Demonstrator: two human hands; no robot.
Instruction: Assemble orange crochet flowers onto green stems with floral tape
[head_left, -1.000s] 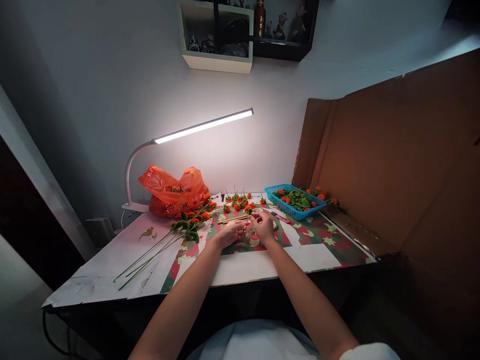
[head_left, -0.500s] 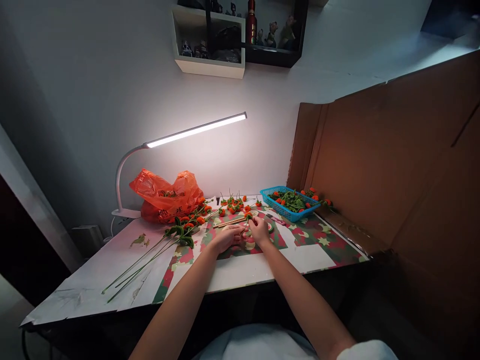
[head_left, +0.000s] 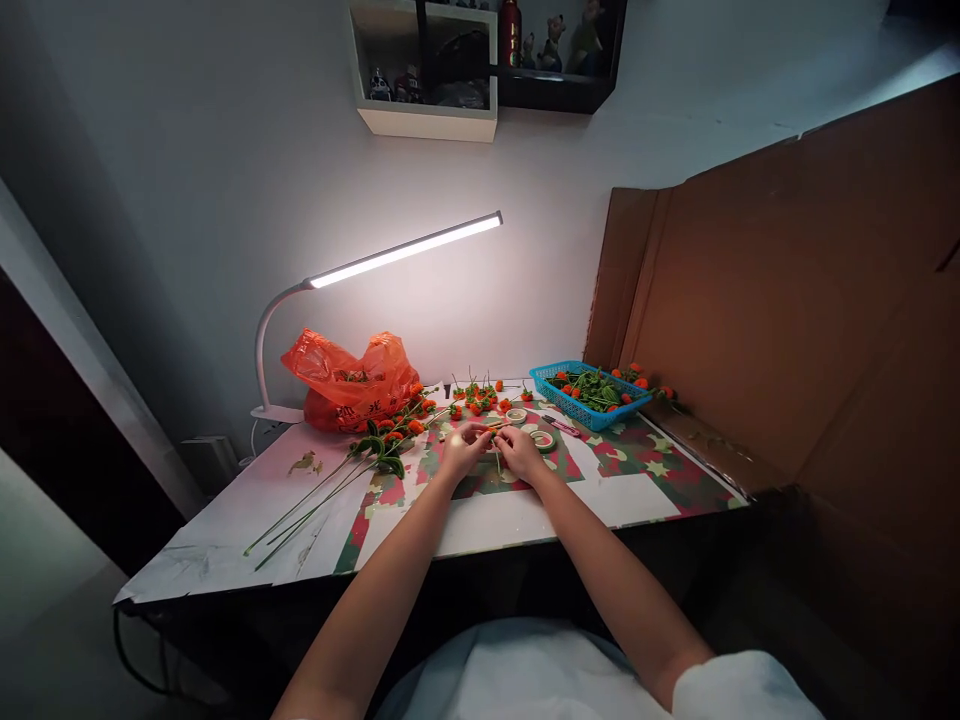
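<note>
At the middle of the table (head_left: 480, 535), the left hand (head_left: 466, 450) and the right hand (head_left: 519, 453) come together over a small orange flower (head_left: 493, 431), which sits between their fingertips with a thin stem hanging below. The right hand pinches it with thumb and fingers; the left hand's bent fingertips meet it from the other side (whether they grip it too, I cannot tell at this size). Just beside the right hand, on its right, lies a roll of tape (head_left: 542, 441), with a second roll (head_left: 516, 415) on the far side of the hands. Farther right is a pink cutter (head_left: 561, 426), and beyond that a blue basket (head_left: 583, 411) filled with green leaves and orange blooms. A cluster of loose heads (head_left: 480, 397) is spread along the far edge. To the left, long-stemmed sprays (head_left: 376, 445) lie with their stems pointing near and left, their blooms close to a crumpled orange bag (head_left: 352, 385). A lit lamp (head_left: 405, 250) reaches in from the far left, while cardboard (head_left: 780, 300) walls off the right side.
</note>
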